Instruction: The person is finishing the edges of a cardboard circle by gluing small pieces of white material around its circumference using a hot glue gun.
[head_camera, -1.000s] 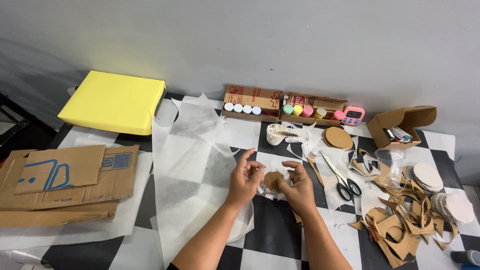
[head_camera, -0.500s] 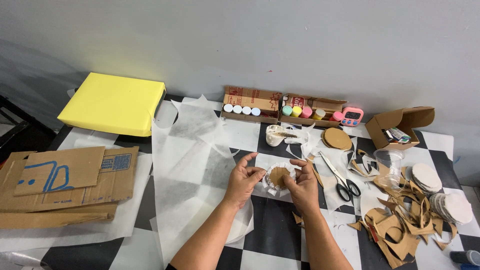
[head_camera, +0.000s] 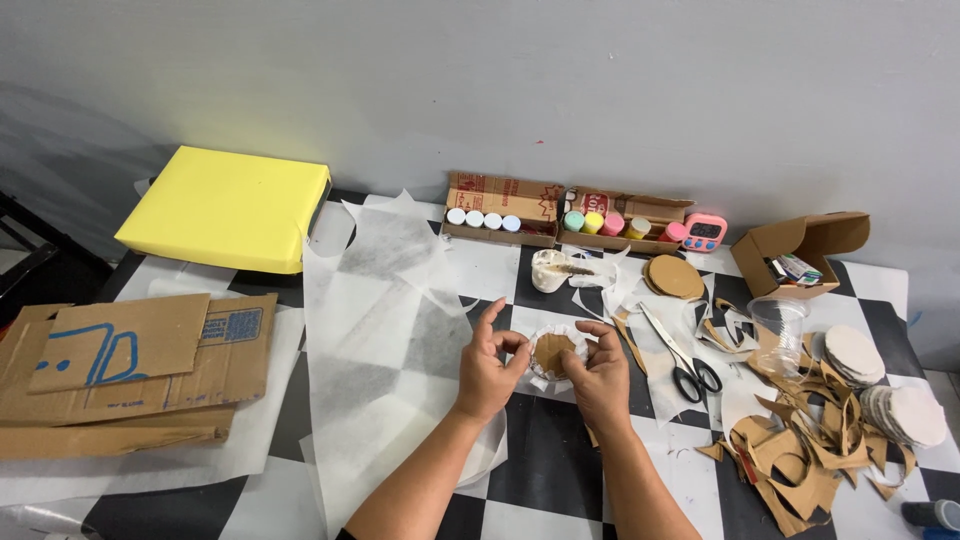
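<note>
Hands: two. Left hand (head_camera: 487, 372) and right hand (head_camera: 600, 375) together pinch one brown cardboard disc (head_camera: 551, 352) wrapped in white paper (head_camera: 537, 378), fingertips closed on its rim, above the checkered table (head_camera: 540, 470). Scissors (head_camera: 678, 355): one pair, right. Clear cup (head_camera: 778, 325): one.

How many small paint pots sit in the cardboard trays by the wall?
8: four white-capped pots in the left tray, four coloured pots in the right tray. More may be hidden.
</note>
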